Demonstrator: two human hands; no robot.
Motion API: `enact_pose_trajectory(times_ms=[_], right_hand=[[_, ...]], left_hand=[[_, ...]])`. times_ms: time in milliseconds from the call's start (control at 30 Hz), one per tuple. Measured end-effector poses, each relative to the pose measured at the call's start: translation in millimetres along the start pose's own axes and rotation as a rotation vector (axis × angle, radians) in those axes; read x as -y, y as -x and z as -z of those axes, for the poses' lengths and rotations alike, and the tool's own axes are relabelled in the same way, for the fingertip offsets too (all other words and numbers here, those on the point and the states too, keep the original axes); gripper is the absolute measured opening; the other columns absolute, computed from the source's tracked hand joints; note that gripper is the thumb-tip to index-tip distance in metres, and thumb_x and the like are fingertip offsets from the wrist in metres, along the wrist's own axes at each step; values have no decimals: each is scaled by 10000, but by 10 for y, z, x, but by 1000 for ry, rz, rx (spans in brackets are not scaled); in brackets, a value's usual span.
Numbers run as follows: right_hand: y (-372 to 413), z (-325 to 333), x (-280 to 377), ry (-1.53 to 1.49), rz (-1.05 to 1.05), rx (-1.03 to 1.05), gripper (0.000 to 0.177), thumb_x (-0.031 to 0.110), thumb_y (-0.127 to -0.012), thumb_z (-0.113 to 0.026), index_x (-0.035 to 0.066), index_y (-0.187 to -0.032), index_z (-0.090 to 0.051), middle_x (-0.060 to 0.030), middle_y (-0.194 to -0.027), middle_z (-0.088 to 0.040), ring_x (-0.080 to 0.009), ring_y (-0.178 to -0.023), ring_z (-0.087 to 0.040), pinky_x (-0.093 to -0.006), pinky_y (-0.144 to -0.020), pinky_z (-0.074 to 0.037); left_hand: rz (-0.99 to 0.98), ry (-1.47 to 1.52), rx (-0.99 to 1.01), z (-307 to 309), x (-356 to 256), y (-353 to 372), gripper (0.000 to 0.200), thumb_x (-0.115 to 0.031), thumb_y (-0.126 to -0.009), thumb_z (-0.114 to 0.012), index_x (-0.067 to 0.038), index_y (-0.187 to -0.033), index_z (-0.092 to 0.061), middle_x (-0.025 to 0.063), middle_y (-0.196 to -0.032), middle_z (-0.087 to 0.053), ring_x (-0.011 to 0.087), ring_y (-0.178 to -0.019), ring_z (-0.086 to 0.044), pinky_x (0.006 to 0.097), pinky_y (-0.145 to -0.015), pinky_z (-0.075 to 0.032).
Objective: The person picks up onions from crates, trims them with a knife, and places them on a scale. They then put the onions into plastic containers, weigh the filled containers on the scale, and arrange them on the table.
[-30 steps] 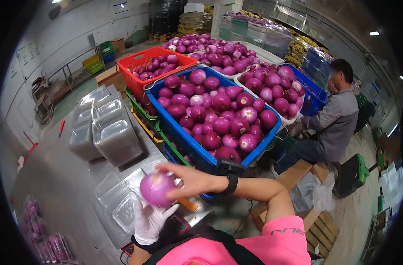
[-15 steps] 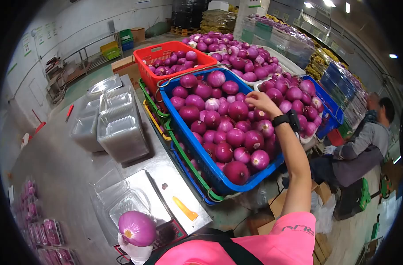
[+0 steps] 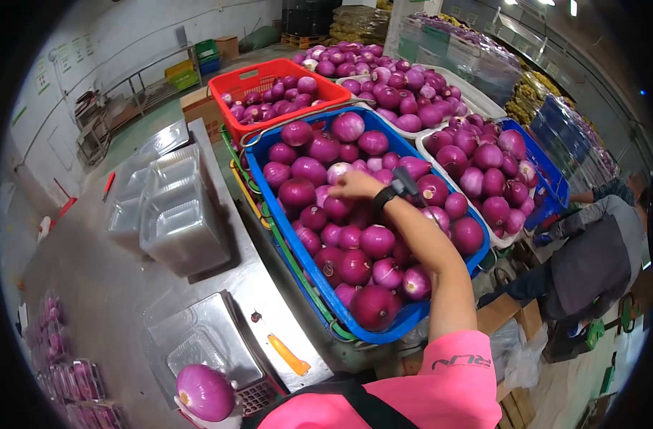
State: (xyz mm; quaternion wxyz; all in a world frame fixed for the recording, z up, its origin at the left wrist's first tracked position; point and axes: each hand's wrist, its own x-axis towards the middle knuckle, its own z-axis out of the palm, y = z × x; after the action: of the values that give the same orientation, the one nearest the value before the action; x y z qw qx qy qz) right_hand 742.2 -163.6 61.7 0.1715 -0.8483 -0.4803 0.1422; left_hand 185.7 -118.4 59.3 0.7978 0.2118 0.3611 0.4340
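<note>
My left hand (image 3: 230, 418), in a white glove, is closed around a large peeled red onion (image 3: 205, 392) at the bottom edge of the view. Just beyond it, a clear plastic tray (image 3: 198, 352) lies on the metal plate of a scale (image 3: 230, 325) with a keypad. My bare right hand (image 3: 356, 186), with a dark band at the wrist, is over the blue crate (image 3: 308, 282) heaped with red onions (image 3: 376, 242). Its fingers are curled down among the onions, and the fingertips are hidden, so I cannot tell what they hold.
Stacked clear trays (image 3: 183, 225) stand on the metal table (image 3: 255, 286), with an orange-handled peeler or knife (image 3: 288, 355) beside the scale. A red crate (image 3: 269, 71) and white crates (image 3: 477, 106) of onions lie behind. A person (image 3: 591, 250) bends over at right.
My right hand has moved left across the blue crate. The onion in my left hand has shifted slightly left and down. The person at right has bent forward, and the view has shifted.
</note>
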Motion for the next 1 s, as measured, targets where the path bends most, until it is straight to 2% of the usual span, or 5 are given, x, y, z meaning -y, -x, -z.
enact_pose_trajectory(times_ms=[100, 367, 667, 933, 1000], right_hand=[[70, 459, -419, 85, -57, -456, 333, 345, -795, -603, 34, -901, -660, -178, -833, -658, -322, -811, -640, -422, -727, -490], [780, 789, -945, 576, -412, -220, 779, 309, -626, -755, 182, -1319, -423, -121, -1254, -487, -337, -1160, -471, -570, -895, -409], [817, 621, -902, 694, -266, -560, 775, 230, -495, -807, 138, -1196, -488, -106, -1131, -535, -282, -1087, -506, -457, -878, -410], [1520, 799, 74, -131, 163, -1025, 749, 207, -640, -794, 47, -1260, -407, -137, -1193, -513, -265, -1090, -530, -360, -935, -430], [1600, 709, 249, -927, 183, -866, 636, 244, -724, -728, 70, -1255, -424, -117, -1181, -510, -264, -1082, -534, -383, -899, -453]], left_hand=[[35, -16, -11, -122, 30, -19, 802, -727, -767, -400, -96, -1257, -468, 157, -975, -620, 301, -784, -615, 391, -530, -499], [92, -83, 11, -329, 174, 20, 787, -717, -773, -395, -97, -1251, -473, 158, -962, -622, 302, -707, -618, 359, -454, -472], [221, 43, -55, -323, 151, 105, 779, -710, -768, -411, -100, -1249, -464, 190, -977, -612, 353, -680, -610, 355, -431, -470], [115, -54, 67, -169, 40, 150, 657, -533, -796, -546, -206, -1324, -332, 204, -1100, -554, 350, -766, -621, 425, -558, -534], [-188, -367, 176, -27, 60, 111, 649, -449, -814, -579, -247, -1349, -272, 204, -1150, -529, 339, -815, -619, 441, -626, -545]])
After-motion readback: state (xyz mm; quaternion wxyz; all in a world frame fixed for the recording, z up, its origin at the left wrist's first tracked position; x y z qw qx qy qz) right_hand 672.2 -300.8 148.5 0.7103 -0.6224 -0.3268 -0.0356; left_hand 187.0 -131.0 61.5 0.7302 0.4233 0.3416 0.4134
